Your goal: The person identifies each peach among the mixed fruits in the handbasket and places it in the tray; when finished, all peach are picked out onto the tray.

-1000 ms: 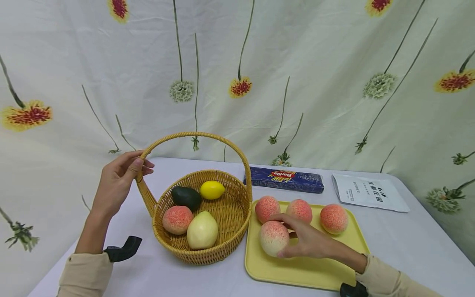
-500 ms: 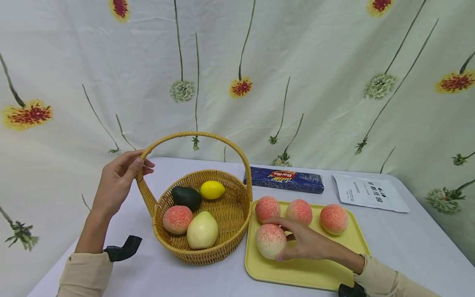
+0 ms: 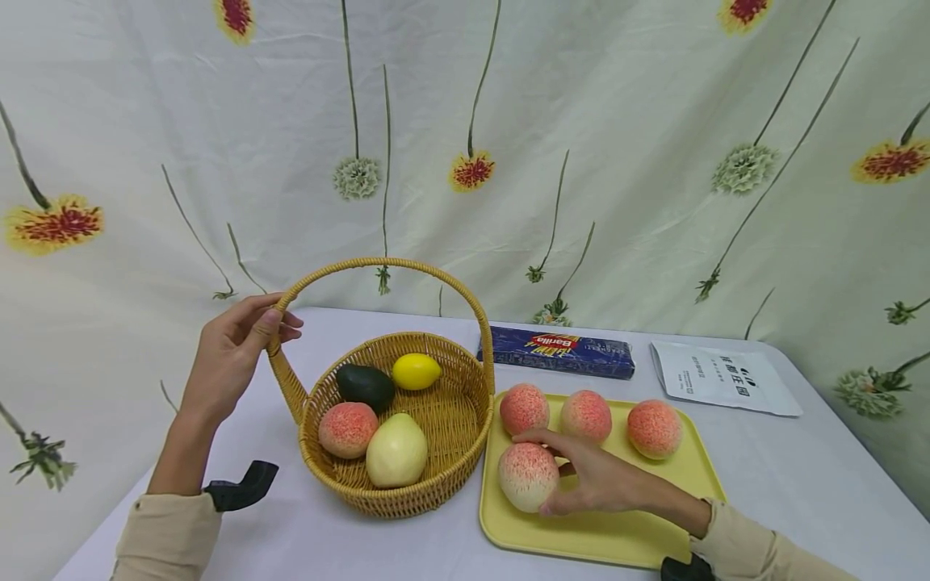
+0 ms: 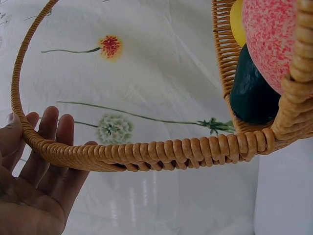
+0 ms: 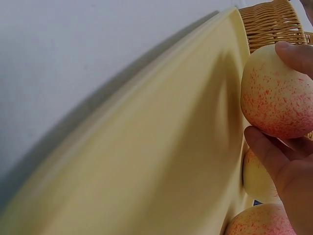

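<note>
My left hand (image 3: 228,355) holds the left side of the wicker basket's handle (image 3: 385,262), thumb in front and fingers behind. Inside the basket (image 3: 454,403) are a dark green avocado (image 3: 366,387), a yellow lemon (image 3: 416,371), a pink peach (image 3: 348,430) and a pale yellow-green, pear-like fruit (image 3: 396,452). Over the left part of the yellow tray (image 3: 617,537), my right hand (image 3: 596,476) grips a pink-and-cream peach (image 3: 526,478) between thumb and fingers. Its thumb presses one side of that peach (image 5: 276,98) in the right wrist view. Three more peaches (image 3: 587,415) sit along the tray's back.
A blue Barilla box (image 3: 559,353) lies behind the tray. To its right is a white printed pouch (image 3: 726,377). A floral cloth (image 3: 436,121) hangs behind the white-covered table (image 3: 312,541). The tray's left edge lies close to the basket.
My right hand has shifted slightly left and toward me with the peach in its grip. The left hand and the basket have stayed in place.
</note>
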Motion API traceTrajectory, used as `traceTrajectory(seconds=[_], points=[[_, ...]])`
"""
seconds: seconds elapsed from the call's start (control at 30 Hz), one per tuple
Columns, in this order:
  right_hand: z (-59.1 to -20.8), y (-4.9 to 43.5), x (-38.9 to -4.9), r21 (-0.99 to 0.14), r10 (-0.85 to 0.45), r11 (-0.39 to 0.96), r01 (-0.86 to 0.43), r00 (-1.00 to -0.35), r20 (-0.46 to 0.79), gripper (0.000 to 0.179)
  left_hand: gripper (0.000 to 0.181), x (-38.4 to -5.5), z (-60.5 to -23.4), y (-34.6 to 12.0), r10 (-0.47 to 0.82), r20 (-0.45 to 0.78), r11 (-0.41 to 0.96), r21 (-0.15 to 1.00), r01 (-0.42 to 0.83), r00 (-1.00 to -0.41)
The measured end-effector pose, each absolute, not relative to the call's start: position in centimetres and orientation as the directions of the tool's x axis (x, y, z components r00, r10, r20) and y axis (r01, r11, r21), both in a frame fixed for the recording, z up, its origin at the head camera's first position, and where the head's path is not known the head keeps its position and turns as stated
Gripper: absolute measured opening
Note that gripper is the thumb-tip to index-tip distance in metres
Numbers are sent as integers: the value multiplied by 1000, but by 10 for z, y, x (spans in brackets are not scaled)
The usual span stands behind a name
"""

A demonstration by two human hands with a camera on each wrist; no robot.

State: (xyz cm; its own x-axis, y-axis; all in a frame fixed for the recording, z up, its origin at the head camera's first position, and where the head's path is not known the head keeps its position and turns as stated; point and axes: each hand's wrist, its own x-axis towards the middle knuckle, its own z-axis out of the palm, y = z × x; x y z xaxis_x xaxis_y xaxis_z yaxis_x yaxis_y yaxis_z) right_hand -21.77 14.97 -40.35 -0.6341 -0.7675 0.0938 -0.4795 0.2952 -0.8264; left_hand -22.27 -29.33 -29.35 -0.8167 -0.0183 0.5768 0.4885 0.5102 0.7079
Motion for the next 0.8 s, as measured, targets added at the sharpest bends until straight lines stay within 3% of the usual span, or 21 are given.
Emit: traceTrajectory(seconds=[0.8], points=[[-407,150,-217,-842,-778,305,-445,-626,49,75,32,-223,-294,-294,-29,572,519,709,476,-820]])
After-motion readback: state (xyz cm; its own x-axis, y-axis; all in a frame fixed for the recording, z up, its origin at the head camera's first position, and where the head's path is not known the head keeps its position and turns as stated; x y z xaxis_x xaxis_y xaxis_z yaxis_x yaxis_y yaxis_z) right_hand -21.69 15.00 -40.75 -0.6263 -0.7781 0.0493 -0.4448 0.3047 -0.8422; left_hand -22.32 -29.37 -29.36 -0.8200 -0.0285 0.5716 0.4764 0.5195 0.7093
